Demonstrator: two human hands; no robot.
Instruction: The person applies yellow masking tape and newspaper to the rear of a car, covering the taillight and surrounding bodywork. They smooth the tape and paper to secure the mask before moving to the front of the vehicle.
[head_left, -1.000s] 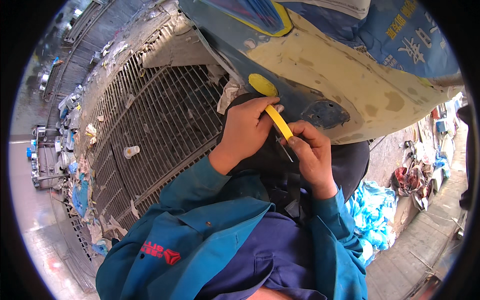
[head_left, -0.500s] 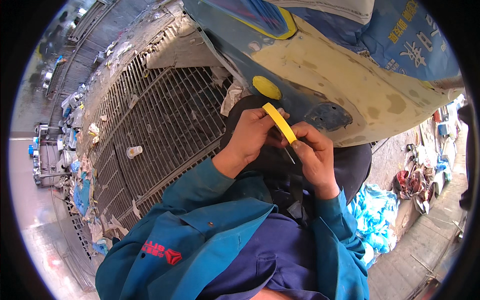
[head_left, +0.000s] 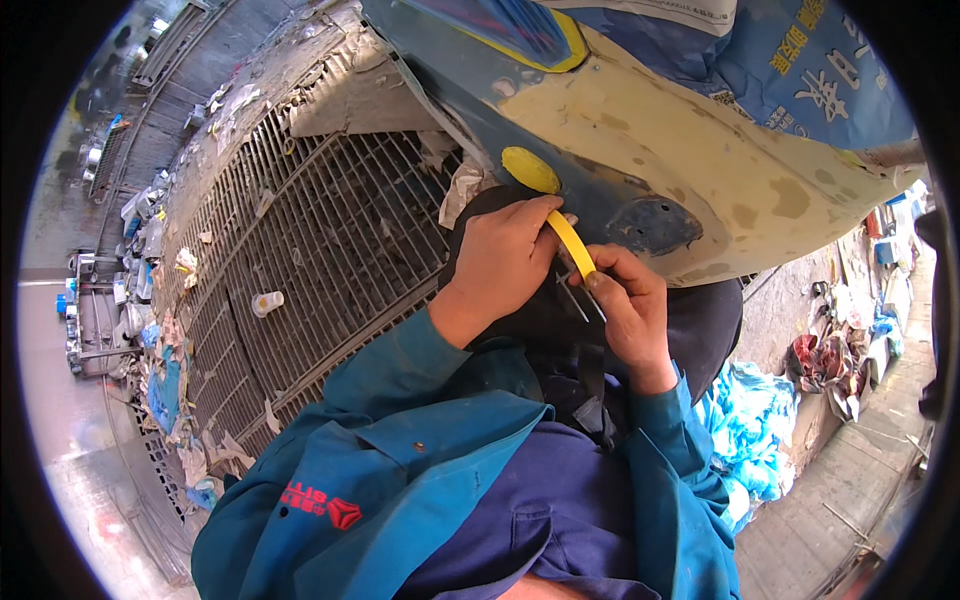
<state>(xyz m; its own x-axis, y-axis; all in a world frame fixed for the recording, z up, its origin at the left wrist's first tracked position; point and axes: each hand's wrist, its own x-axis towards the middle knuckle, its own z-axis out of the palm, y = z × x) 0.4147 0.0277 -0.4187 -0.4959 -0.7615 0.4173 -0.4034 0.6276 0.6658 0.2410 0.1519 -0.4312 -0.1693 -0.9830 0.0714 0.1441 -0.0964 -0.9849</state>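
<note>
A narrow, curved band of yellow masking tape [head_left: 572, 243] runs between my two hands. My left hand [head_left: 497, 258] is closed at its upper end, the back of the hand toward me and the fingertips partly hidden. My right hand [head_left: 632, 305] pinches the lower end between thumb and fingers. Two thin pale prongs [head_left: 574, 300] stick out below the right fingers; what they belong to is hidden. Just beyond my hands is a blue-grey vehicle body panel [head_left: 740, 190] with cream filler patches. A round spot on it is covered in yellow tape [head_left: 530, 170].
Yellow tape also edges a lamp [head_left: 530, 35] on the panel. Blue printed sheeting [head_left: 800, 75] covers its upper right. At left lies a metal floor grating [head_left: 310, 250] with a small cup [head_left: 268, 303] and scraps. Crumpled blue plastic [head_left: 750, 430] lies at right.
My left hand has rolled over and moved slightly down, so its back now faces me. The tape band looks narrower and turned, and more of the prongs shows. My right hand barely moved.
</note>
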